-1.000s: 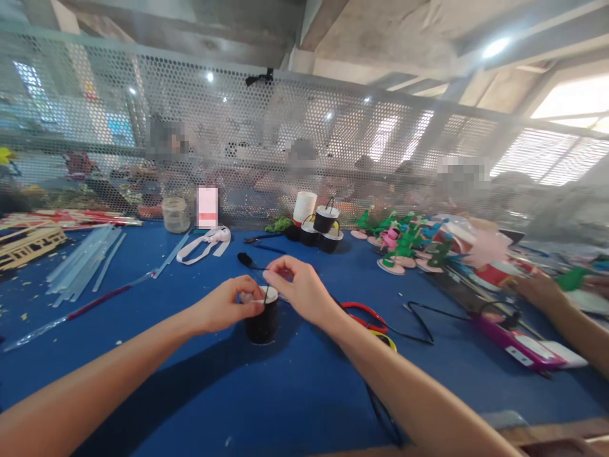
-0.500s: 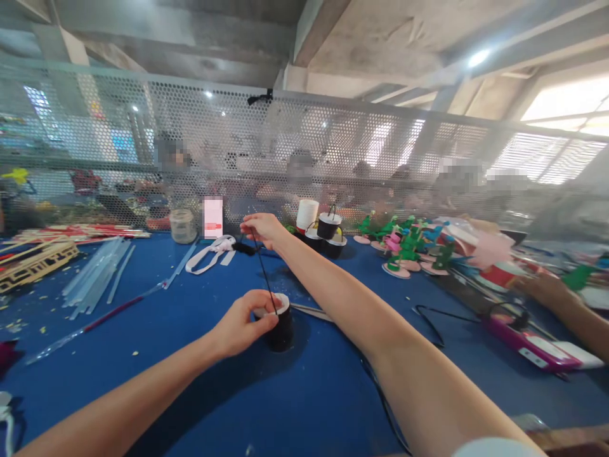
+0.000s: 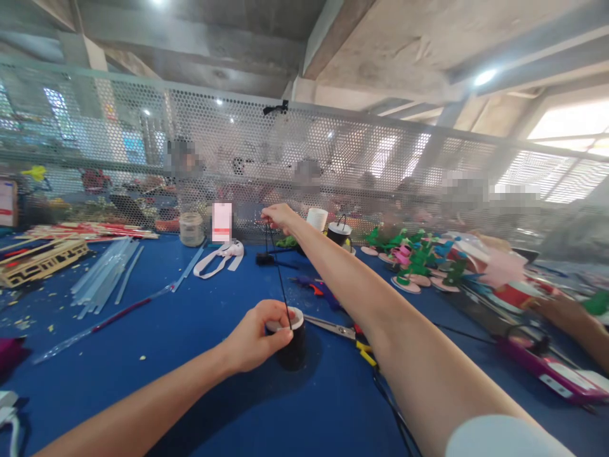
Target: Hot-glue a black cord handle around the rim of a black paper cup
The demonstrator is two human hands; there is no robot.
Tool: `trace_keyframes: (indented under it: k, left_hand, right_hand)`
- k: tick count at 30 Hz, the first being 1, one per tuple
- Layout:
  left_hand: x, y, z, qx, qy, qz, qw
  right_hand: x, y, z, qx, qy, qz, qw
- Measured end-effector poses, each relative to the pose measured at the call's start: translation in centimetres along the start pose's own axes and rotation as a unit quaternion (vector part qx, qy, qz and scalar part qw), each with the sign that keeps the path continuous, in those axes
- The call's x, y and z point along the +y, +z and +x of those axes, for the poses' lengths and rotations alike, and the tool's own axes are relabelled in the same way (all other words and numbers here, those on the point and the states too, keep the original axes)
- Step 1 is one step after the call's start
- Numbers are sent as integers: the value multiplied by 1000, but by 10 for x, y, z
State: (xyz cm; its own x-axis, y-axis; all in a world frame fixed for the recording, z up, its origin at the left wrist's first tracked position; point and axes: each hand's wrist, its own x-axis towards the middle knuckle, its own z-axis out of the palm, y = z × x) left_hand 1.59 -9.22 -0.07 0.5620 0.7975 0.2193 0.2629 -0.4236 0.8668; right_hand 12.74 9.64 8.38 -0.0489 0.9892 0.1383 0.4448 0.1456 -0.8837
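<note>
My left hand is closed on a small black cup with a white rim, its thumb outside and fingers over the edge. A thin black cord rises from under the left thumb at the cup's side. Farther away, my right hand pinches the cord's upper part and holds it taut; a short end hangs below those fingers. Beside the cup lie scissors, partly hidden by my right forearm.
Glue sticks, wooden pieces and a glass jar lie left. Behind stand finished black cups. Green figures, a purple power strip and a co-worker's hand are right. A perforated screen borders the back.
The view has shifted, so most things sit farther right and slightly lower. The right hand still pulls the cord up and away; more of the scissors shows, and a doubled cord end is visible.
</note>
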Motion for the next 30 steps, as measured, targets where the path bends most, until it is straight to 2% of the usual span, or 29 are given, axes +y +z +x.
trace_keyframes:
  k: [7, 9, 12, 14, 17, 20, 23, 26, 30]
  left_hand:
    - [-1, 0, 1, 0, -5, -10, 1000]
    - [-4, 0, 1, 3, -4, -20, 1000]
    - [-7, 0, 1, 7, -4, -26, 1000]
    - [-6, 0, 2, 5, -9, -26, 1000]
    - [-2, -1, 2, -7, -19, -22, 1000]
    - [2, -3, 2, -24, -24, -14, 999]
    - [4, -6, 3, -44, -36, 1, 998]
    - [6, -9, 5, -72, -50, 25, 996]
    - [9, -15, 7, -95, -69, 68, 991]
  right_hand:
    - [-7, -4, -5, 16, -95, -48, 994]
    - [-13, -2, -11, -27, -116, -65, 991]
    - [-17, -1, -23, -115, -111, -101, 982]
    - [-13, -5, -32, -127, -96, -132, 978]
    - [9, -22, -49, -74, -63, -186, 978]
    - [44, -46, -74, -19, -3, -243, 970]
    - [82, -63, -103, -4, 65, -278, 958]
    - [109, -65, -124, 1, 111, -271, 956]
    - [124, -57, -132, 33, 143, -220, 965]
